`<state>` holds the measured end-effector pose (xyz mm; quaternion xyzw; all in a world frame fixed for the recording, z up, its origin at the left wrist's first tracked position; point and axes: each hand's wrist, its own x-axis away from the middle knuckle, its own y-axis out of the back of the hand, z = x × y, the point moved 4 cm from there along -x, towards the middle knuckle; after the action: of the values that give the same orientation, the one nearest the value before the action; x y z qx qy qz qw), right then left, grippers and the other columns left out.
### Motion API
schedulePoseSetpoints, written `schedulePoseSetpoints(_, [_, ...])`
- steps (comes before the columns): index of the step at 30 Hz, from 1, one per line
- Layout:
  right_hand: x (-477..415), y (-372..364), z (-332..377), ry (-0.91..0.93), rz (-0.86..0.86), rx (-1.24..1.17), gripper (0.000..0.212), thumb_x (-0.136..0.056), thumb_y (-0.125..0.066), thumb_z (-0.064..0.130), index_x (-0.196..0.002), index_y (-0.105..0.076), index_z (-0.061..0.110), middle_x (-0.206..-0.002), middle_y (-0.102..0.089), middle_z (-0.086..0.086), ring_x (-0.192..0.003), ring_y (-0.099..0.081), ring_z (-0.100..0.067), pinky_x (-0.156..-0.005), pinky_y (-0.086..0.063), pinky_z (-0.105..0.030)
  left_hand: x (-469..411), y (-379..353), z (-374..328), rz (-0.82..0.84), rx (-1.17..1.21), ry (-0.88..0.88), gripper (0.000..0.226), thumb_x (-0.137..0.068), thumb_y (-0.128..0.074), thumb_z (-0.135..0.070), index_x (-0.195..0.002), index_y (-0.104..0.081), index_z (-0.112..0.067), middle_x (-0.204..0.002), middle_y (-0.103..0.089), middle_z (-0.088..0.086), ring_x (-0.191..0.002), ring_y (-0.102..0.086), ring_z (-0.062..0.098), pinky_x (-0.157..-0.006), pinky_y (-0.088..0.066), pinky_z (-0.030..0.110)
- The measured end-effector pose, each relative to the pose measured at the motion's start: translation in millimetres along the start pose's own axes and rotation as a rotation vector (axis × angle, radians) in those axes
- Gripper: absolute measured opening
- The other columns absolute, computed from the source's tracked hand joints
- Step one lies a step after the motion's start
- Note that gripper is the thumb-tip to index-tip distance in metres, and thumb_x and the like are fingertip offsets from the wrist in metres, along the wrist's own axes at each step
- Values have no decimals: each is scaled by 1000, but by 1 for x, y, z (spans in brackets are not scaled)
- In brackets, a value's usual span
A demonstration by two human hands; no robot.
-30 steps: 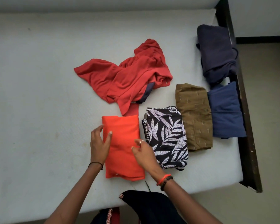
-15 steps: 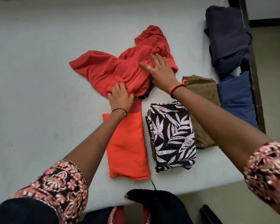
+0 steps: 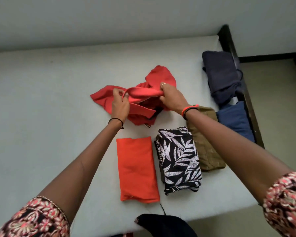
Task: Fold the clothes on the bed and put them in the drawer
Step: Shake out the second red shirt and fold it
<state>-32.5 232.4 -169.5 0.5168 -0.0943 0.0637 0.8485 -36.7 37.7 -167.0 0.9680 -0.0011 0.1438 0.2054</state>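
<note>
Fingers of the left hand (image 3: 120, 105) and right hand (image 3: 171, 98) are gripping the crumpled red garment (image 3: 101, 98) at mid-bed (image 3: 41, 117), its held edge running crosswise between them, both equally near.

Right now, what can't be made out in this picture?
Head view only:
Drawer: out of frame.
Red garment, gripped by left hand and right hand: bunched, so its type is unclear.
Brown fold: partly behind the right forearm.
Dark cloth: cut off by the bottom edge.
</note>
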Motion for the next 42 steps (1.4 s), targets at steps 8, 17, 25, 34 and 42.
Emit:
schedulePoseSetpoints(8, [13, 132, 43, -67, -217, -171, 15, -76, -52, 0, -90, -58, 3, -88, -60, -17, -86, -57, -34, -69, -39, -34, -4, 73, -147, 31, 32, -274, 17, -95, -53, -27, -98, -56, -11, -87, -57, 3, -78, -50, 12, -67, -38, 15])
schedulePoseSetpoints(17, [68, 287, 111, -106, -380, -271, 25, -87, -56, 15, -63, -52, 18, -69, -68, -16, -66, -68, -29, -52, -44, -31, 26, 155, -317, -27, 6, -519, 8, -90, -61, -19, -93, -61, -11, -69, -55, 1, -57, -47, 5, -51, -35, 9])
schedulePoseSetpoints(25, [132, 400, 174, -141, -368, -935, 20, -98, -45, 6, -102, -57, -10, -70, -68, -15, -58, -68, -21, -55, -59, -32, 85, 208, -459, 40, -2, -711, 19, -90, -61, -13, -103, -66, 0, -82, -65, 7, -72, -61, 11, -63, -50, 17])
schedulePoseSetpoints(34, [211, 449, 269, 211, -255, -797, 51, -87, -66, 29, -128, -41, 13, -109, -63, -3, -93, -63, -7, -69, -56, -21, 133, 228, -552, 8, 60, -743, 22, -85, -66, -20, -97, -69, -2, -93, -68, 15, -86, -65, 24, -77, -54, 35])
schedulePoseSetpoints(42, [199, 459, 282, 136, -545, -624, 57, -71, -82, 32, -118, -53, 15, -97, -64, 5, -95, -63, -16, -93, -51, -40, 160, 238, -620, -24, -16, -812, 18, -81, -67, -20, -91, -70, -6, -95, -70, 16, -91, -67, 28, -82, -56, 43])
